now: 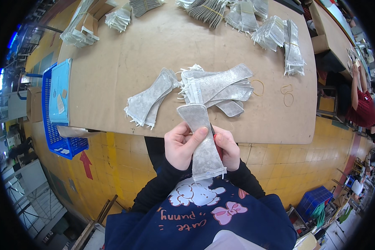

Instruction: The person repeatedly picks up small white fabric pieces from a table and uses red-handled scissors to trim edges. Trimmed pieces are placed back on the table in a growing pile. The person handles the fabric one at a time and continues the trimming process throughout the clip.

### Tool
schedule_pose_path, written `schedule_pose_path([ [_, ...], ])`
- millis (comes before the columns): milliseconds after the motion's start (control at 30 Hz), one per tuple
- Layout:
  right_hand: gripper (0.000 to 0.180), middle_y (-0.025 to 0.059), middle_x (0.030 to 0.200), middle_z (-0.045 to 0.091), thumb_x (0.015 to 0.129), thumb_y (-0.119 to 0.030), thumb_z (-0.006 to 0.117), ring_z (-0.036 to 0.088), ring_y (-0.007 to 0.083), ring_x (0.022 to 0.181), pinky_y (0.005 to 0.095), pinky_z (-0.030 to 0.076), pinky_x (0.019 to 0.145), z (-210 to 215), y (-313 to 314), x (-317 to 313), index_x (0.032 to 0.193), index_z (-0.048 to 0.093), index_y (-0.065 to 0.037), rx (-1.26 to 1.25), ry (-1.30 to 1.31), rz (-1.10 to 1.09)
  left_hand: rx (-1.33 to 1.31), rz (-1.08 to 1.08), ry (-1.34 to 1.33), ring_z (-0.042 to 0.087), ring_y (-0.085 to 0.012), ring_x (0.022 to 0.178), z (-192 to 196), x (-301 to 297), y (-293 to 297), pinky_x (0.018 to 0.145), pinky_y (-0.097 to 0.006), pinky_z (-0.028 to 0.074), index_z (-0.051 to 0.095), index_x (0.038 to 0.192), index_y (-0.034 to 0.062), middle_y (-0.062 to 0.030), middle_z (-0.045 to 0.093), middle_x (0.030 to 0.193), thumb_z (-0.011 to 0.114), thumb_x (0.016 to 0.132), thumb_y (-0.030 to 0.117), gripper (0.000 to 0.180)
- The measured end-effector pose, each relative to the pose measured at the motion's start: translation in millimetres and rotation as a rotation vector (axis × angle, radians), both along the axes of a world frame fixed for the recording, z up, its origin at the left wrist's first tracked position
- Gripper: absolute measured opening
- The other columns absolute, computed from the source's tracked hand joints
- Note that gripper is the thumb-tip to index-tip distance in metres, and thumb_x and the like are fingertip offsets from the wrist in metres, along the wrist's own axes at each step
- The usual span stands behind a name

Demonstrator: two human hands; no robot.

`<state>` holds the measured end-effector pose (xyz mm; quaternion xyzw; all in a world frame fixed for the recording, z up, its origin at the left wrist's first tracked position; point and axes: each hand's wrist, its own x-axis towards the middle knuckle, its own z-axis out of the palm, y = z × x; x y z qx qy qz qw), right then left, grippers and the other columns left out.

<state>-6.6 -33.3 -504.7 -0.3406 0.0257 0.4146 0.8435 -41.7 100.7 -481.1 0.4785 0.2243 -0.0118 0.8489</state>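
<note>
I hold a grey, bone-shaped fabric piece (202,139) upright in front of my chest, just off the near table edge. My left hand (181,146) grips its narrow middle with the thumb across the front. My right hand (227,148) holds its right side from behind, and a small red tool shows between that hand's fingers. On the brown table (125,58) lie two heaps of the same pieces: a stacked pile (150,100) to the left and a looser pile (216,85) with white thread ends just beyond my hands.
Rubber bands (287,95) lie at the table's right. Bundled stacks of pieces (275,33) line the far edge. A blue crate (56,110) stands at the left end. Another person in red (362,104) sits at the right. The floor is yellow tile.
</note>
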Motion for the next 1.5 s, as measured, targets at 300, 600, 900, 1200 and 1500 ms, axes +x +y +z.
schedule_pose_path([
  [300, 0.039, 0.0018, 0.085, 0.058, 0.092, -0.035, 0.054, 0.052, 0.0043, 0.074, 0.019, 0.041, 0.066, -2, -3, -4, 0.103, 0.053, 0.003, -0.073, -0.011, -0.002, 0.039, 0.001, 0.0, 0.062, -0.0087, 0.074, -3, -3, -2, 0.063, -0.02, 0.05, 0.058, 0.103, -0.008, -0.0098, 0.064, 0.088, 0.061, 0.089, 0.006, 0.02],
  [600, 0.035, 0.0021, 0.082, 0.058, 0.092, -0.032, 0.053, 0.051, 0.0037, 0.069, 0.0181, 0.04, 0.062, 8, -4, -23, 0.098, 0.055, 0.003, -0.042, -0.087, 0.015, 0.084, 0.065, -0.071, 0.061, -0.0074, 0.072, 6, -31, -8, 0.061, -0.02, 0.049, 0.059, 0.102, -0.0075, -0.0086, 0.065, 0.087, 0.061, 0.089, 0.006, 0.019],
  [900, 0.028, 0.0004, 0.081, 0.059, 0.092, -0.027, 0.054, 0.052, 0.0033, 0.068, 0.0186, 0.04, 0.061, 27, -9, -65, 0.097, 0.056, 0.001, -0.067, -0.143, -0.002, 0.156, 0.142, -0.153, 0.058, -0.0056, 0.069, 20, -76, -22, 0.061, -0.02, 0.046, 0.061, 0.099, -0.0042, -0.0055, 0.065, 0.083, 0.062, 0.088, 0.008, 0.016],
  [1200, 0.031, -0.0018, 0.078, 0.055, 0.092, -0.03, 0.053, 0.049, 0.0026, 0.068, 0.0182, 0.038, 0.059, 27, -6, -87, 0.098, 0.055, 0.0, -0.074, -0.266, 0.083, 0.118, 0.191, -0.209, 0.058, -0.0053, 0.07, 19, -109, -22, 0.061, -0.019, 0.046, 0.061, 0.099, -0.0039, -0.0047, 0.065, 0.083, 0.061, 0.088, 0.007, 0.016],
  [1500, 0.034, -0.0016, 0.074, 0.054, 0.092, -0.033, 0.053, 0.045, 0.0031, 0.063, 0.0192, 0.035, 0.056, 34, -8, -99, 0.091, 0.056, 0.001, -0.106, -0.346, 0.058, 0.096, 0.208, -0.248, 0.058, -0.0049, 0.068, 21, -118, -27, 0.06, -0.019, 0.046, 0.061, 0.098, -0.004, -0.0042, 0.064, 0.082, 0.061, 0.088, 0.006, 0.014],
])
